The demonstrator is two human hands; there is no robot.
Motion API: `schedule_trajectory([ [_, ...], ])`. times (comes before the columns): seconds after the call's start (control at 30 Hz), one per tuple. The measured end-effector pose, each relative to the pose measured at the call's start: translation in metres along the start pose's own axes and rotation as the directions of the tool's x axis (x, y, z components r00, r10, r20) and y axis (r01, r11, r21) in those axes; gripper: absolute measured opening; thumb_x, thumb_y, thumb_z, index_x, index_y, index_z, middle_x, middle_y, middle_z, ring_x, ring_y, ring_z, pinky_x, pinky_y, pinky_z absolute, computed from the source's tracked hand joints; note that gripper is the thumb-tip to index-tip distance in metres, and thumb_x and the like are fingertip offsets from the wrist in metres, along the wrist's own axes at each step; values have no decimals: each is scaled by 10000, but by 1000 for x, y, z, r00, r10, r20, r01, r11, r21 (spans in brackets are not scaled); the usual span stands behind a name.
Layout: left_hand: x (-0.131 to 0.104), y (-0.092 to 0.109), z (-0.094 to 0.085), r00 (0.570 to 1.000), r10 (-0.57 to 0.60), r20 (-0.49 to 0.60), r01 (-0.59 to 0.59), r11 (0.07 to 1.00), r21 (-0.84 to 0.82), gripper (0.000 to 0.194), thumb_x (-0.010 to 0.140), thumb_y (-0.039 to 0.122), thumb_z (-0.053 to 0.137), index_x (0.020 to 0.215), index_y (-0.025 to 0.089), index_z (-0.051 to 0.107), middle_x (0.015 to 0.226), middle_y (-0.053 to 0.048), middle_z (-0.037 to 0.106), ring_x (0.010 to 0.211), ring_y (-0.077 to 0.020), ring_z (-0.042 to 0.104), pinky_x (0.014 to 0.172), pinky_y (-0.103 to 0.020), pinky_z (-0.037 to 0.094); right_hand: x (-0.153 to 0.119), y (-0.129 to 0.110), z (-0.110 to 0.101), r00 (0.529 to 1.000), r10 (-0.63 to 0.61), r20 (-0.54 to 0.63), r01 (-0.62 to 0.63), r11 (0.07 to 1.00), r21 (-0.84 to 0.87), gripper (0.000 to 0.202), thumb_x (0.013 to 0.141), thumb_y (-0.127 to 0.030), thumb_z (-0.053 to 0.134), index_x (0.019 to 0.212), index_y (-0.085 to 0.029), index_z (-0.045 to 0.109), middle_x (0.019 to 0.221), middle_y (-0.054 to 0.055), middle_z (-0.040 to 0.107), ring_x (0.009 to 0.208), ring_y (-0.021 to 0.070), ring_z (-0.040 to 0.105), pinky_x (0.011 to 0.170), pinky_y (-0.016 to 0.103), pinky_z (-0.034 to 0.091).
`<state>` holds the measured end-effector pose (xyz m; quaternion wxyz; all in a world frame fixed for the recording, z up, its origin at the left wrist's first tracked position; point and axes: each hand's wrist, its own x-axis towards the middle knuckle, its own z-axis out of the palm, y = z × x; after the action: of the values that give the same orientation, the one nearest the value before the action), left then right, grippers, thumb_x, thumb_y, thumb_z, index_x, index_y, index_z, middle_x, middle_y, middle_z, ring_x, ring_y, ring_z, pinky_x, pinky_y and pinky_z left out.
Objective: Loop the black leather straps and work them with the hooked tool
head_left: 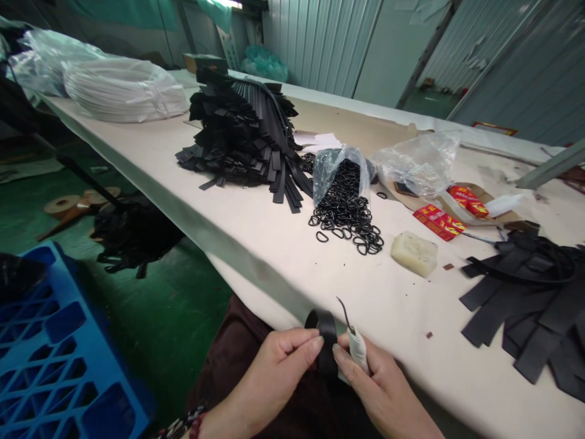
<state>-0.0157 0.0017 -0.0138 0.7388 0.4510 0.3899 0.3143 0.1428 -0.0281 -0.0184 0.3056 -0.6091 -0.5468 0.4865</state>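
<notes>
Strap: my left hand [274, 366] pinches a black strap [325, 341], looped, long axis upright.
Right hand [379, 384]: my fingers grip a wrapped hook tool [356, 344], tip pointing up-left.
Desk [256, 244]: rings [347, 213] well beyond.

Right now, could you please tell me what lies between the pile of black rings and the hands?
In the head view, only bare table lies between the black rings and the hands.

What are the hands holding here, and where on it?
Both hands, left hand and right hand, pinch a folded black strap near its looped top; the right also grips a white-wrapped tool.
</notes>
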Motion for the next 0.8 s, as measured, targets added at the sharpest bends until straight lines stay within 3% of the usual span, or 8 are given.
schedule_trajectory([
  [0.13,-2,-6,-2,998,25,-57,-16,988,154,263,827,286,525,688,137,691,665,-14,572,673,-149,479,639,-238,385,-1,1,2,998,-54,30,55,998,-42,280,868,-391,415,708,-181,511,656,-15,468,604,124,431,564,224,391],
  [0.2,-3,-11,-1,995,69,-77,-48,967,252,269,830,282,517,663,138,672,675,-24,563,662,-151,478,624,-238,386,-1,4,5,990,-139,27,141,980,-137,271,879,-322,387,661,-184,470,640,-9,452,588,126,429,548,230,385],
  [0.3,-2,-18,2,980,173,-103,-121,914,387,269,841,256,496,645,153,650,644,-20,547,642,-153,486,625,-239,393,0,8,9,926,-376,-5,353,874,-334,215,838,-206,391,632,-189,453,626,5,445,563,135,418,512,245,354],
  [0.37,1,-20,5,968,212,-136,-140,902,408,258,843,242,492,656,163,650,650,-19,553,658,-158,500,646,-240,404,3,8,10,904,-427,-30,386,843,-374,187,819,-185,400,644,-189,467,643,15,462,575,143,433,524,255,362],
  [0.47,7,-19,8,968,164,-190,-101,947,305,233,845,264,491,747,169,679,701,-23,584,715,-172,520,698,-253,425,6,5,5,974,-220,-56,205,959,-195,195,862,-264,397,721,-186,506,674,6,493,605,139,469,563,250,403],
  [0.57,11,-14,10,980,74,-182,-42,984,174,248,851,297,480,860,172,694,752,-27,616,742,-178,524,741,-276,437,6,1,-4,1000,-9,-17,10,1000,22,265,857,-396,431,788,-172,555,694,-1,525,653,147,494,604,258,432],
  [0.7,12,-11,13,984,60,-166,-33,987,159,247,843,300,489,905,181,697,777,-25,616,751,-175,520,765,-282,434,3,-3,-14,994,98,44,-104,983,152,293,833,-433,481,840,-160,587,770,27,564,748,176,517,724,307,444],
  [0.8,12,-9,15,989,64,-131,-41,984,173,233,836,277,501,934,194,695,799,-19,618,767,-171,524,768,-273,430,0,-3,-19,994,92,62,-103,974,201,306,841,-423,483,940,-162,608,827,50,591,771,184,522,776,335,438],
])
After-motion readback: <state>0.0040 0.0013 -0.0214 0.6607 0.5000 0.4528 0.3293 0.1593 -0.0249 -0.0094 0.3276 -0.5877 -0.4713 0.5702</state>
